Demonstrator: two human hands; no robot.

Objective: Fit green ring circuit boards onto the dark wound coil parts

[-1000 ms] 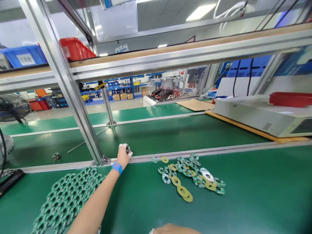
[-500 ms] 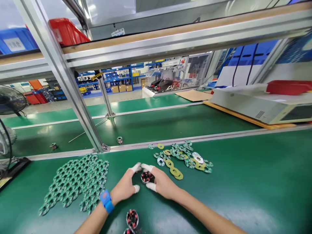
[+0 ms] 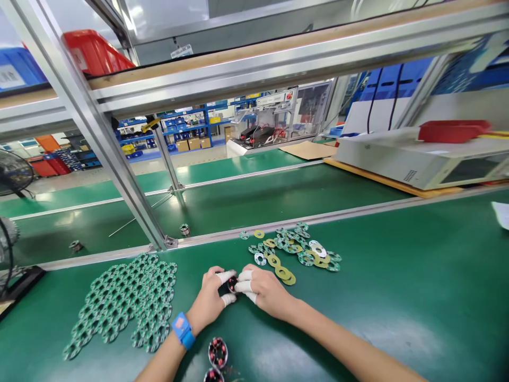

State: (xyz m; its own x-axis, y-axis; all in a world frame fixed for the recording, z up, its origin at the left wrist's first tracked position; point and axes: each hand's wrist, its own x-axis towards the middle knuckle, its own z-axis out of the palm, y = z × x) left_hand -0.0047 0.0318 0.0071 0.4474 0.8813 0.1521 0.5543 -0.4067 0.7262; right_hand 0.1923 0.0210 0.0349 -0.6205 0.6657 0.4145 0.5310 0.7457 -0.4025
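A small round part (image 3: 232, 285) with a dark inside and red spots is between my two hands, above the green table. My left hand (image 3: 212, 293), with white covers on thumb and finger and a blue wristband, grips its left side. My right hand (image 3: 265, 289), also with white fingertip covers, has its fingers pressed together at the part's right side, and what they pinch is hidden. Nearer to me stand two similar round parts (image 3: 218, 352). Green ring boards (image 3: 123, 297) cover the table at left. Beyond my right hand lie loose green boards (image 3: 306, 258) and yellow rings (image 3: 282, 272).
A metal upright (image 3: 107, 143) rises from the rail (image 3: 246, 233) behind the work surface. Past the rail sit two small round parts (image 3: 184, 229). A grey machine (image 3: 382, 159) stands at back right, and a fan (image 3: 14, 172) at far left.
My left hand has moved right and closed on the round part. My right hand's fingers have come together at the part's right side. The view has shifted slightly.
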